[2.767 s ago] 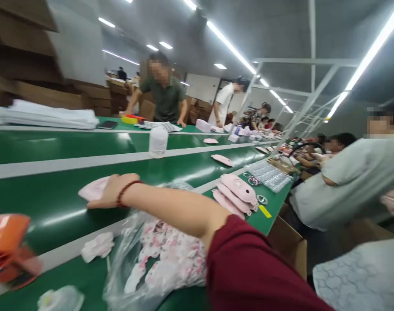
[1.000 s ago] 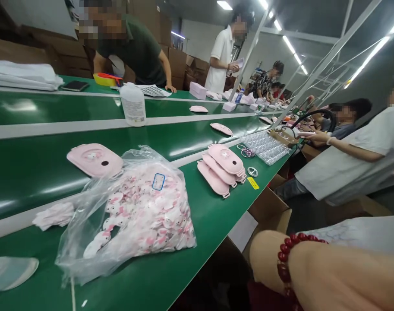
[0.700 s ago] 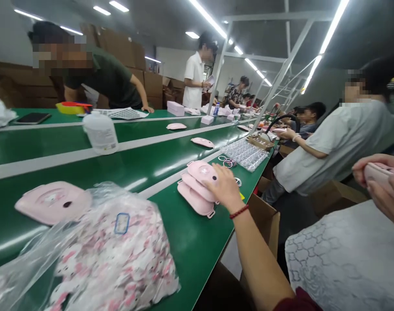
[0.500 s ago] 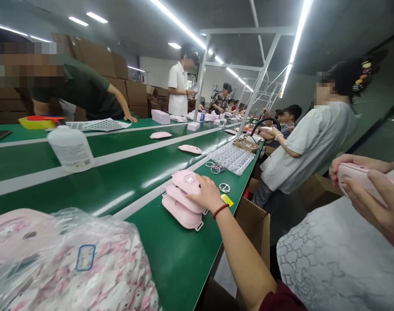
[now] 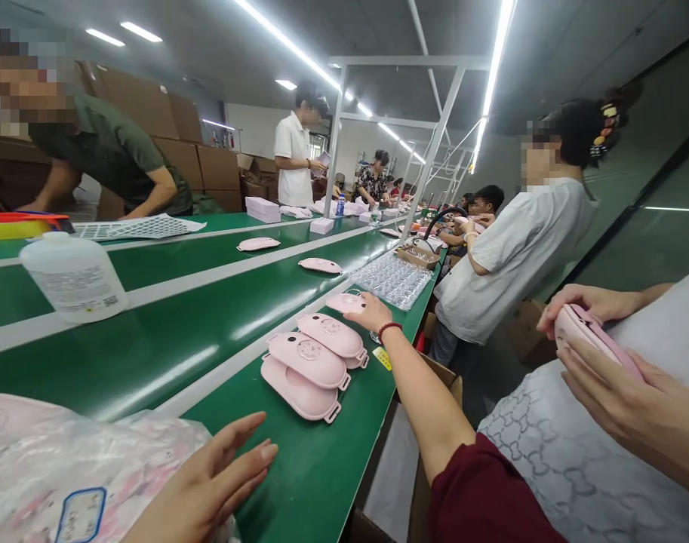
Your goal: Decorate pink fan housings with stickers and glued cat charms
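My right hand (image 5: 373, 312), with a red bead bracelet at the wrist, reaches forward over the green table and grips a pink oval case (image 5: 346, 303). Just nearer to me, several similar pink cases (image 5: 309, 360) lie in an overlapping pile beside the white strip. At the lower left my left hand (image 5: 216, 471) is empty, its fingers apart, in front of a clear plastic bag (image 5: 32, 475) of pink and white pieces with a blue-framed label. Another pink piece (image 5: 10, 411) shows behind the bag.
A white bottle (image 5: 72, 277) stands on the left. Pink cases (image 5: 320, 265) lie on the green belt. A clear plastic tray (image 5: 392, 277) and a yellow label (image 5: 382, 357) are on the table. At right, a person's hands (image 5: 598, 332) hold a pink case; other people stand along the line.
My right hand has moved forward from the pile with a case. Cases in the pile now lie more spread out. My left hand has come into view. The view has shifted slightly.
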`<control>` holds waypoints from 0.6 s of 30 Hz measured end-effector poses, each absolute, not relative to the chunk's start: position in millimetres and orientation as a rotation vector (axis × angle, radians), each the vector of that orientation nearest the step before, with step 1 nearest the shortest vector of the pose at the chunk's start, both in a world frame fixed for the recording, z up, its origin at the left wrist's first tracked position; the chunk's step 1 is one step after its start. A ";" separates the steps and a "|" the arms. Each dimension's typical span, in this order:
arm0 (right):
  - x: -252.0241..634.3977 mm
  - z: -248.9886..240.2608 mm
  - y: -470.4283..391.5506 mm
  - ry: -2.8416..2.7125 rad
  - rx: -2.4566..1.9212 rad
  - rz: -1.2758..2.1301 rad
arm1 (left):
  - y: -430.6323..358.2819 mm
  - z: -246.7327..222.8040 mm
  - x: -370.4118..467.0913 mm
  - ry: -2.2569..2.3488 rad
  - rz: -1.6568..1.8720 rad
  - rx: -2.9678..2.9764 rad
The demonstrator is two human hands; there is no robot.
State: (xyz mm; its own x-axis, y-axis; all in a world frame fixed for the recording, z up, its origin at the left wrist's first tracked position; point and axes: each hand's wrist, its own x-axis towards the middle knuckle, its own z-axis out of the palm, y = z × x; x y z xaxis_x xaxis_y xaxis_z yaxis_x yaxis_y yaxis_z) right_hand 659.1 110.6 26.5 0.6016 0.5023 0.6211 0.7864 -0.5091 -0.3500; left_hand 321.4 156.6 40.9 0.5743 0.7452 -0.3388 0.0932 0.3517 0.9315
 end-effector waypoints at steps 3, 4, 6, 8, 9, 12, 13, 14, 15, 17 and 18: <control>664.5 19.4 111.7 -1.045 -2.188 -0.492 | 157.7 47.7 339.8 0.989 0.504 1.062; 666.2 18.4 111.5 -1.061 -2.179 -0.452 | 158.3 47.3 344.4 1.007 0.500 1.035; 668.6 18.0 110.2 -1.097 -2.158 -0.368 | 160.0 45.4 351.9 1.008 0.497 0.996; 668.5 19.4 108.6 -1.130 -2.130 -0.291 | 162.2 43.8 358.7 1.023 0.499 0.949; 667.2 20.5 108.1 -1.140 -2.111 -0.259 | 163.7 42.8 362.4 1.041 0.502 0.923; 658.2 25.3 110.7 -1.148 -2.034 -0.181 | 169.8 36.6 376.4 1.092 0.507 0.856; 653.6 27.5 112.9 -1.145 -2.005 -0.155 | 172.2 33.0 382.0 1.096 0.506 0.842; 648.2 30.0 115.4 -1.139 -1.975 -0.130 | 174.7 28.9 387.8 1.101 0.506 0.832; 642.2 32.9 117.7 -1.127 -1.945 -0.108 | 177.0 24.7 393.5 1.110 0.508 0.824; 628.6 40.0 118.6 -1.072 -1.883 -0.100 | 180.9 17.4 404.1 1.137 0.519 0.810; 621.5 44.2 115.8 -1.031 -1.851 -0.116 | 182.2 15.0 408.5 1.144 0.524 0.805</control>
